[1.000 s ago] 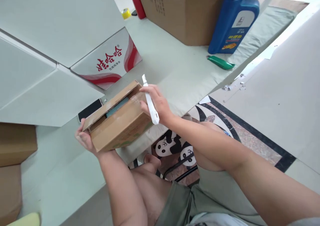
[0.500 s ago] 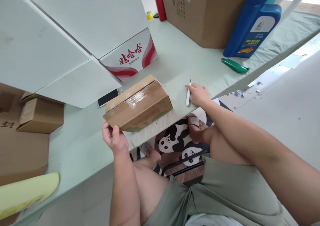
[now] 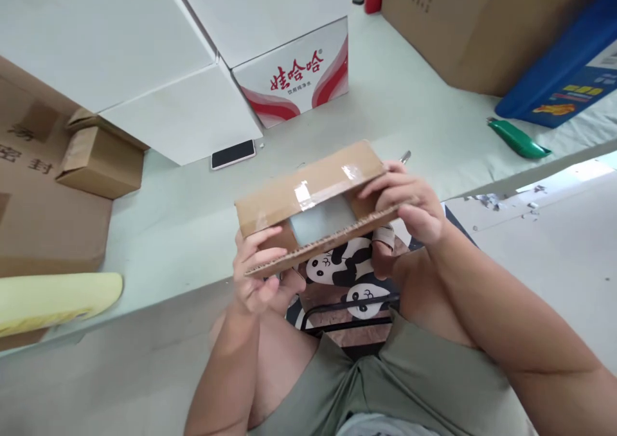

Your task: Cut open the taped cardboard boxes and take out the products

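Note:
A small brown cardboard box (image 3: 308,182), with shiny clear tape on its top, is tilted at the table's front edge between my hands. Its near flap (image 3: 322,242) is folded out, and something pale blue-white (image 3: 322,220) shows inside. My left hand (image 3: 255,265) grips the box's left end, thumb beneath the flap and fingers over it. At the right end, my right hand (image 3: 409,201) holds the flap's corner, with fingers reaching into the gap. A metallic tip of a knife (image 3: 405,157) peeks out behind my right hand; whether it lies on the table cannot be told.
White cartons (image 3: 289,79) with red lettering stand behind. A phone (image 3: 233,155) lies beside them. To the right are a green cutter (image 3: 518,138), a blue bottle (image 3: 563,63) and a large carton (image 3: 463,31). A smaller box (image 3: 103,163) and a yellow object (image 3: 58,301) are at left.
My right hand has moved from the white knife on the table to the box's right end. The box has come nearer and turned, and its flap is now open.

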Demonstrator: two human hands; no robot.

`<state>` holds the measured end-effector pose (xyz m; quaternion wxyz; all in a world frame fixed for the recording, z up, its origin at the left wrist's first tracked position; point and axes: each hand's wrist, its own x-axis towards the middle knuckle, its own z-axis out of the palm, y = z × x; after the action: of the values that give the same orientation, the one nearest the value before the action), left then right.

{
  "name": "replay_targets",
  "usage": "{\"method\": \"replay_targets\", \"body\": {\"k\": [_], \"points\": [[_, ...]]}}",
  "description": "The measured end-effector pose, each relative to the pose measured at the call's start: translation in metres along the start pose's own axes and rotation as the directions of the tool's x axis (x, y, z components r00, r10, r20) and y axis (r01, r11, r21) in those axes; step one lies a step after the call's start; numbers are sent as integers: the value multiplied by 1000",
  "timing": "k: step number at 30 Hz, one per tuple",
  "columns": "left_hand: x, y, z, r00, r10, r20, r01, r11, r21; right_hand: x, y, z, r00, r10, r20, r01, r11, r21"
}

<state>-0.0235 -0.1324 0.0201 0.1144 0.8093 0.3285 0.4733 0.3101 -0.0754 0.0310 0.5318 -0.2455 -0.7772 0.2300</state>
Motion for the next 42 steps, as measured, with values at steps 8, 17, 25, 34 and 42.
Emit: {"method": "replay_targets", "body": {"k": [8,17,25,34,42], "points": [[10,15,-7,983,-24,183,-33,953,301,-3,-29,-16,921,98,377,22,953,-302],[9,4,-16,973,102,207,-167,929,331,-3,-37,-17,882,217,419,-42,921,-388],[15,-2,-20,969,66,239,-152,920,361,-8,-36,-16,914,133,384,31,920,-391],[67,-1,-56,713,-119,691,-289,848,444,12,-36,-11,893,-5,451,160,939,-306],[117,16,-67,681,-190,707,-317,794,519,-7,-20,-7,997,-24,80,48,947,-317]]}}
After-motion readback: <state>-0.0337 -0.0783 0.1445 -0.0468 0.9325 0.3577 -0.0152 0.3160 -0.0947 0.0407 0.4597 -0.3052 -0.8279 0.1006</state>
